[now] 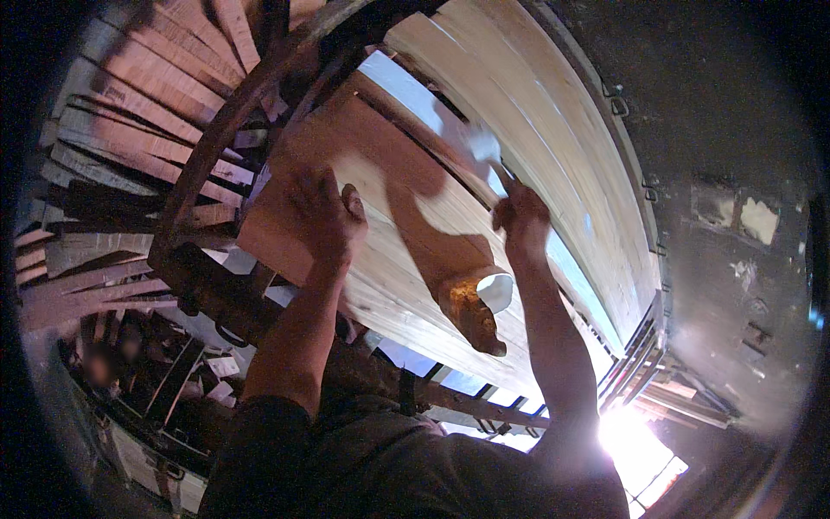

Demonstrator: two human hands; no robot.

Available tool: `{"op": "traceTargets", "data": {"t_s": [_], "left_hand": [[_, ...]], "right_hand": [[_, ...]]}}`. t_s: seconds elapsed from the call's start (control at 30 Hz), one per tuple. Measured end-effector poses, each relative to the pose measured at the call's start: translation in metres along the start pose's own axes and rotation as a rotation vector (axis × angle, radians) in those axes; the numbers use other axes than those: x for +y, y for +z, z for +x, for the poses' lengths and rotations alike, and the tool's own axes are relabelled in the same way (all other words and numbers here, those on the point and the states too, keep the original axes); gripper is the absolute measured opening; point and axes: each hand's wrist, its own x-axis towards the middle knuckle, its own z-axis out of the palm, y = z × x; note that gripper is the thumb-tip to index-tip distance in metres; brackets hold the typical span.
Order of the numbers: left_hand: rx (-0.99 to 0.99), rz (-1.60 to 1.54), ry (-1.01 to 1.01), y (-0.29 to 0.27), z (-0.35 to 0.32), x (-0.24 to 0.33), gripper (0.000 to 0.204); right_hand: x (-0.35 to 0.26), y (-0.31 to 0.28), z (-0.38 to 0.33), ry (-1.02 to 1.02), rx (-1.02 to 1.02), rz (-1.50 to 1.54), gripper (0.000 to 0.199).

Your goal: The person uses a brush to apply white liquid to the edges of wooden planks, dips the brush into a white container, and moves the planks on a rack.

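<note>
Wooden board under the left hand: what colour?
Pale tan wood, the wooden board is crossed by dark arm shadows; left hand lies flat on it. Head view.

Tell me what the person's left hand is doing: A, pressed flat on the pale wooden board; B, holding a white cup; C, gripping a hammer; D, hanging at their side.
A: the left hand lies spread on the pale wooden board, while the right hand is raised beside it, closed on a slim tool.

Both hands (324,216) (521,216) press on pale wooden planks (389,268).
</note>
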Motion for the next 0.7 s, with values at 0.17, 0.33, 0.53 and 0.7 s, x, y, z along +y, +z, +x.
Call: {"op": "traceTargets", "data": {"t_s": [0.17, 0.33, 0.53, 0.7], "left_hand": [[-0.038, -0.011, 0.006, -0.009, 0.006, 0.006, 0.048], [-0.033, 0.044, 0.038, -0.004, 0.000, -0.001, 0.046], [-0.026, 0.116, 0.184, 0.001, -0.005, -0.004, 0.046], [-0.039, 0.213, 0.302, -0.006, -0.010, -0.012, 0.046]], "right_hand": [[0.078, -0.038, 0.029, 0.064, -0.101, -0.182, 0.021], [0.066, -0.123, -0.064, 0.522, 0.262, -0.066, 0.022], [0.059, -0.122, -0.053, 0.225, 0.270, 0.082, 0.022], [0.083, -0.163, -0.090, 0.341, 0.497, -0.151, 0.024]]}}
